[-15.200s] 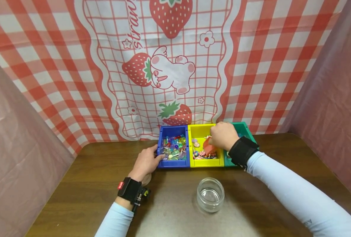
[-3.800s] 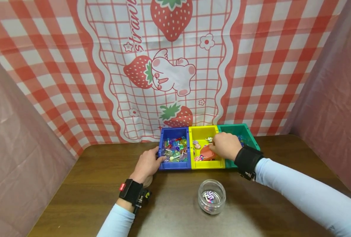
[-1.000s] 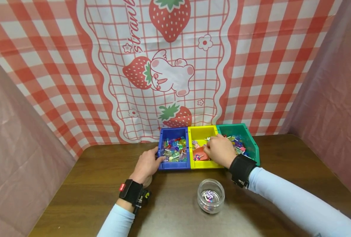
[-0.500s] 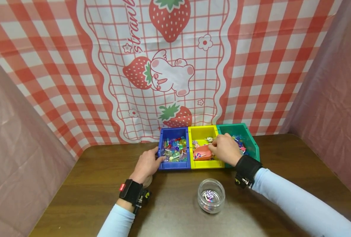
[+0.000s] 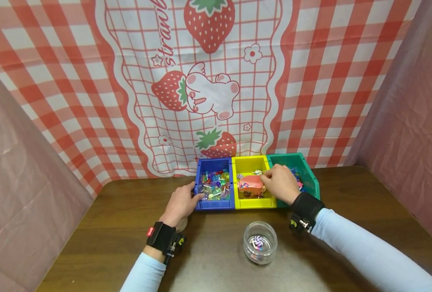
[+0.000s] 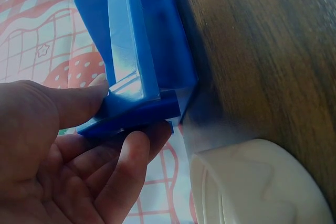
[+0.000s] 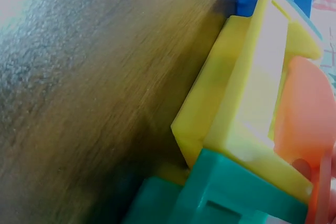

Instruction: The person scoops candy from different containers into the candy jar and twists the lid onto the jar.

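In the head view my right hand [image 5: 281,184] pinches the handle of an orange-red scoop [image 5: 252,181] over the yellow bin [image 5: 255,203]. A small swirl lollipop charm [image 5: 244,185] shows in the scoop, with more swirl pieces in the bin. My left hand [image 5: 180,202] grips the outer side of the blue bin [image 5: 214,205]; in the left wrist view its thumb lies on the rim [image 6: 131,51] and its fingers on the outside. Nearer the front stands a glass jar [image 5: 260,253] holding a purple-white swirl lollipop [image 5: 258,241] and other small pieces.
The green bin [image 5: 312,182], with colourful small pieces, adjoins the yellow one on the right. Clear coloured pieces [image 5: 216,184] fill the blue bin. A pale round lid [image 6: 262,182] stands beside my left hand. A checked strawberry cloth [image 5: 216,101] hangs behind.
The jar has gained swirl lollipop pieces since the oldest frame. Over the last second the scoop rises from the bin's bottom, shifting slightly right. My left hand stays at the blue bin.
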Demonstrator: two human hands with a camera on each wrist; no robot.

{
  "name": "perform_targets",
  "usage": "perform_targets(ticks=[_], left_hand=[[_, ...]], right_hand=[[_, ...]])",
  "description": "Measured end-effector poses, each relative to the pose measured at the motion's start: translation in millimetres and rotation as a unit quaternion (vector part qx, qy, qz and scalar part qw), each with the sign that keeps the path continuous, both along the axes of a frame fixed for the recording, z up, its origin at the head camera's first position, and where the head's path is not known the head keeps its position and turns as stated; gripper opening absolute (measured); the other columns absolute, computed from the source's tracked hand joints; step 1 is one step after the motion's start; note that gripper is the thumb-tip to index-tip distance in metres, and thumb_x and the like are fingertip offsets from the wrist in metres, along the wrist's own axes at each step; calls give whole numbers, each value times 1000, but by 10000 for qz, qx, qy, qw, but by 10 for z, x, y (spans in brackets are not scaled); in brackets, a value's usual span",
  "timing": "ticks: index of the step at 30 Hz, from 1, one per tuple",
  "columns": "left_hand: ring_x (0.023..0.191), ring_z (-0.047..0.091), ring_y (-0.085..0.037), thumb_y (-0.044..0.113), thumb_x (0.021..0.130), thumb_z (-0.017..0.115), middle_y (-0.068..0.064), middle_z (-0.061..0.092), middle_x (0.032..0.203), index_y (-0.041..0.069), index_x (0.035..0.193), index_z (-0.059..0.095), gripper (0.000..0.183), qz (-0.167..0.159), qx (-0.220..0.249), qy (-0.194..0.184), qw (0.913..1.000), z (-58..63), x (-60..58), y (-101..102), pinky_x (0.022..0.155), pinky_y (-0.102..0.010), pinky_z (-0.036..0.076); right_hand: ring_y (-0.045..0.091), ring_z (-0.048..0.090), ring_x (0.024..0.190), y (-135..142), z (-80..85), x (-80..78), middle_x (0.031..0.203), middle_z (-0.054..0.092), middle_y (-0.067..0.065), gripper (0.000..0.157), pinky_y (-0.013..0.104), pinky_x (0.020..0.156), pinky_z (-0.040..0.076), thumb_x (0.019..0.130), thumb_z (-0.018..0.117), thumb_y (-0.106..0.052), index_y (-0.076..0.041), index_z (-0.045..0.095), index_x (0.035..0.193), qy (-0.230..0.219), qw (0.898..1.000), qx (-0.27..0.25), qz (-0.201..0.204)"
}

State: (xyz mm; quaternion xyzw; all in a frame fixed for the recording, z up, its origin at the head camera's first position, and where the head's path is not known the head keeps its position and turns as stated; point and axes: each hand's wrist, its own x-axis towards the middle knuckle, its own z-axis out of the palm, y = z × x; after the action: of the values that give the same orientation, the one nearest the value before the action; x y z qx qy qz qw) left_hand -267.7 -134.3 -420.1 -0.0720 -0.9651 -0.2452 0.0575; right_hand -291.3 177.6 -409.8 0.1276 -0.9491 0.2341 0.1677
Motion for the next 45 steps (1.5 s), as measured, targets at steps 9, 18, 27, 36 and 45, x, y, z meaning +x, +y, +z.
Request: perform_targets(ticks=[9,18,27,36,45], left_hand=[[101,57,-22,37,86,61,-10,62,113,10,131,52,53,-68,-95,232,9997,-14,-6,-13,83,-41,44],[102,56,-21,37,87,60,-9,61,115,10,131,52,53,-16,-89,77,9999,9,-2,-3,84,-40,44],[100,57,-20,38,87,60,-9,62,114,11,131,52,52,-61,-42,96,9999,1,-4,-8,84,-40,44],[100,56,-19,38,87,60,-8,62,115,12,131,52,52,-52,-7,53,10000,14,0,-2,85,-39,44],[99,56,-17,38,87,60,-8,62,115,12,131,52,52,-14,16,42,10000,7,2,-4,85,-39,44]], right_hand=[[21,39,65,35,-11,-31,69,39,8,47,35,57,26,90,54,-34,-16,47,47,-398,9985,-315,-207],[22,38,62,57,87,-68,68,37,8,46,33,48,25,88,55,-34,-15,47,48,-386,9981,-172,-445],[23,40,56,108,133,-88,68,37,9,46,33,43,28,89,55,-36,-14,44,49,-422,9983,-192,-344],[23,38,68,55,234,-149,67,44,3,33,35,57,31,81,63,-33,-19,57,52,469,9899,1333,-91],[23,37,68,-121,286,-143,66,46,4,29,34,55,36,74,66,-26,-14,53,52,1206,9542,2723,279]])
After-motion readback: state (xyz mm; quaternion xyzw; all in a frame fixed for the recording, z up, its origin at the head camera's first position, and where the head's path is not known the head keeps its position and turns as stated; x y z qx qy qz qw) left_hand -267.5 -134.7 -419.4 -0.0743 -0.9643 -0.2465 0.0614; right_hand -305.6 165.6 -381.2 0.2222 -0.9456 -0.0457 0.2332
